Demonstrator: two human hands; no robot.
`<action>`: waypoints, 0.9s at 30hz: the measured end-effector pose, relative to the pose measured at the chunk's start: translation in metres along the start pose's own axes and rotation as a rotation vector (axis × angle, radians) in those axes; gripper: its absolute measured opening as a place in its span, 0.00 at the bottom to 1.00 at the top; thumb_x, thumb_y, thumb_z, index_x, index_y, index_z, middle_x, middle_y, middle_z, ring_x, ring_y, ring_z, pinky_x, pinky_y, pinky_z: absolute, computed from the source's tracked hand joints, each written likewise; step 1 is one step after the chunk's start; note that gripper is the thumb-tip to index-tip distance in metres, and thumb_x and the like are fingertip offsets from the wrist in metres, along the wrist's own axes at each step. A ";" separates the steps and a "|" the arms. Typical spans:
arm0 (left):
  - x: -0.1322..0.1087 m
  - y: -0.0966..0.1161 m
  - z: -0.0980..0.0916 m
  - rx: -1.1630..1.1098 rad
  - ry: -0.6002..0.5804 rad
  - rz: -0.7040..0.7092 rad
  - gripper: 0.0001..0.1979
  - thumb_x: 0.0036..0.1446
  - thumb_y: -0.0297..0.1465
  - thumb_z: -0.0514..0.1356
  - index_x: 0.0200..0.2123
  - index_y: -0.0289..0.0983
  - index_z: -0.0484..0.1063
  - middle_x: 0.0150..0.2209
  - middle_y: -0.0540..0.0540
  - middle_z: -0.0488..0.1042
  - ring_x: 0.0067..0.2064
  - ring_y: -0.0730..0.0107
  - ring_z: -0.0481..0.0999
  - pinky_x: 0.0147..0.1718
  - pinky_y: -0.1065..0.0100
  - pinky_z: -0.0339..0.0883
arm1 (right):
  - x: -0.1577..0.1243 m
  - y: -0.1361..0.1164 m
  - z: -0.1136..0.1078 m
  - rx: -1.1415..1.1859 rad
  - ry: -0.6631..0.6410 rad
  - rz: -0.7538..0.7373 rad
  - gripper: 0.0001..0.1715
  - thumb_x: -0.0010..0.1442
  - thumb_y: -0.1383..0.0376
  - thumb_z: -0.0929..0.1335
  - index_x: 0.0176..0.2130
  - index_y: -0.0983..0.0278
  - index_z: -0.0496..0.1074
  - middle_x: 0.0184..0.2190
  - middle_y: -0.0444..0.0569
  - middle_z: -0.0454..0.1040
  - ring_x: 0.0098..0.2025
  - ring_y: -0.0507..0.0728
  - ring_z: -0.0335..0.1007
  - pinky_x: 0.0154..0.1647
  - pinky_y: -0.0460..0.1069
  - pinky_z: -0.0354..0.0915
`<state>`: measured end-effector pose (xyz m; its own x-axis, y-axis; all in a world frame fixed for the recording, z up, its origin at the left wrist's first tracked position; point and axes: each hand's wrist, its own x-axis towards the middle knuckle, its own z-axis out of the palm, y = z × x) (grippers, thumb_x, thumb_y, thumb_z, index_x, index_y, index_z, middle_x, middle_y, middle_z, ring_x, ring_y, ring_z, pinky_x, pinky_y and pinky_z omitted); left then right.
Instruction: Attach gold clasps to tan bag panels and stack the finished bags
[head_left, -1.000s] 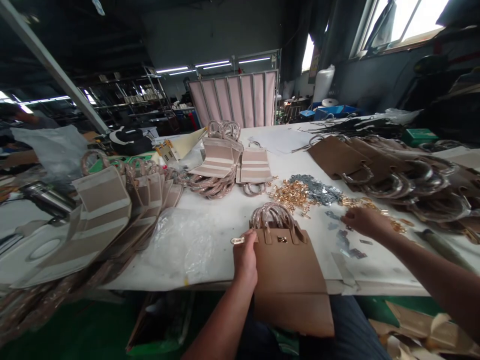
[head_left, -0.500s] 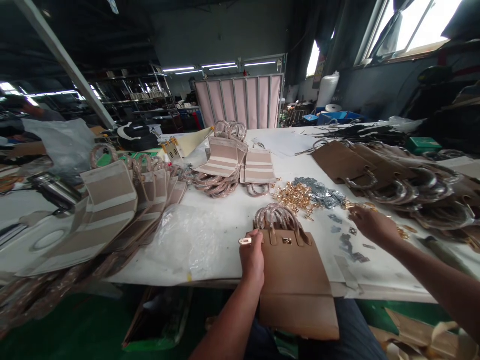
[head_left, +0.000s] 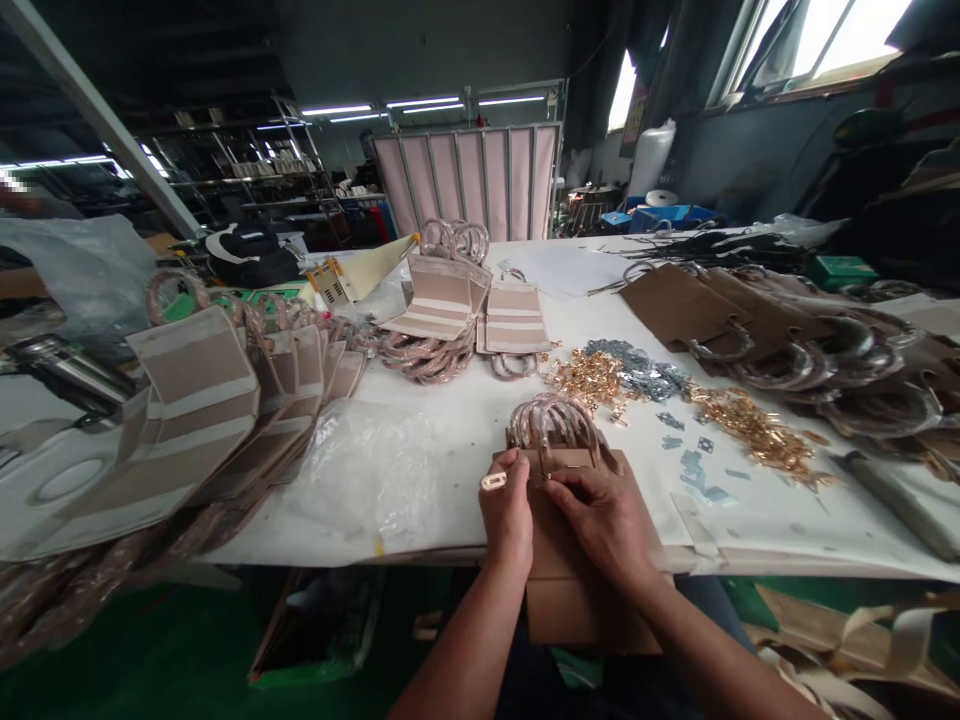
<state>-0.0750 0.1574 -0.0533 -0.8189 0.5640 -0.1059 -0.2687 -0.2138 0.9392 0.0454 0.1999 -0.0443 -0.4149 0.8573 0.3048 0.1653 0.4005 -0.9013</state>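
Note:
A tan handbag panel point(head_left: 585, 600) with plastic-wrapped handles point(head_left: 555, 420) lies over the table's front edge and my lap. My left hand point(head_left: 511, 520) is closed on its upper left edge. A gold clasp plate point(head_left: 493, 482) sticks out to the left of those fingers; how it is held is hidden. My right hand point(head_left: 604, 515) lies over the bag's front, its thumb and fingertips pinched on a small gold metal fitting point(head_left: 541, 480) close to my left thumb. The fingers hide most of the fitting and the bag's middle.
Gold fittings point(head_left: 757, 430) and grey metal plates point(head_left: 637, 368) lie heaped on the white table point(head_left: 450, 440). Brown bags point(head_left: 720, 315) are stacked at right, striped bag panels point(head_left: 202, 390) at left. Clear plastic point(head_left: 367, 470) lies left of my hands; a steel flask point(head_left: 67, 370) stands beyond.
My right hand has come left from the gold fittings pile to the bag and now pinches a small gold piece beside my left hand. My left hand keeps its hold; the view has shifted slightly.

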 end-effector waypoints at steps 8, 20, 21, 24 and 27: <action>-0.002 -0.003 -0.003 -0.020 -0.034 -0.023 0.20 0.56 0.42 0.69 0.46 0.35 0.79 0.42 0.45 0.81 0.44 0.65 0.77 0.47 0.66 0.68 | -0.001 0.000 0.001 -0.120 0.093 0.051 0.20 0.66 0.48 0.71 0.36 0.60 0.81 0.29 0.49 0.81 0.30 0.60 0.76 0.34 0.53 0.70; -0.008 0.000 -0.005 0.058 -0.094 0.052 0.17 0.59 0.40 0.66 0.45 0.35 0.81 0.44 0.42 0.82 0.46 0.59 0.80 0.48 0.62 0.72 | -0.002 -0.001 0.015 -0.269 0.164 -0.096 0.10 0.65 0.57 0.71 0.36 0.60 0.79 0.31 0.48 0.82 0.31 0.59 0.78 0.33 0.52 0.71; -0.009 0.002 -0.005 0.056 -0.101 0.057 0.16 0.58 0.40 0.66 0.45 0.35 0.81 0.43 0.42 0.83 0.45 0.60 0.80 0.47 0.63 0.73 | -0.002 -0.002 0.016 -0.247 0.162 -0.072 0.09 0.65 0.57 0.72 0.39 0.60 0.79 0.32 0.47 0.82 0.31 0.59 0.78 0.33 0.51 0.71; -0.010 0.005 -0.005 0.025 -0.122 0.074 0.15 0.59 0.39 0.66 0.44 0.36 0.81 0.42 0.43 0.83 0.44 0.61 0.81 0.46 0.64 0.74 | -0.001 -0.004 0.016 -0.178 0.110 -0.041 0.12 0.66 0.59 0.71 0.47 0.61 0.78 0.33 0.46 0.81 0.31 0.57 0.77 0.33 0.49 0.71; -0.011 0.005 -0.004 0.009 -0.113 0.083 0.15 0.58 0.39 0.66 0.45 0.36 0.81 0.42 0.43 0.83 0.44 0.60 0.81 0.46 0.63 0.74 | 0.004 -0.009 0.013 -0.181 0.057 -0.090 0.08 0.66 0.62 0.70 0.43 0.61 0.79 0.34 0.47 0.81 0.32 0.57 0.77 0.36 0.49 0.71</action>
<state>-0.0693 0.1473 -0.0492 -0.7755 0.6313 0.0095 -0.1970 -0.2563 0.9463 0.0310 0.1954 -0.0393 -0.3845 0.8302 0.4036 0.2901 0.5237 -0.8010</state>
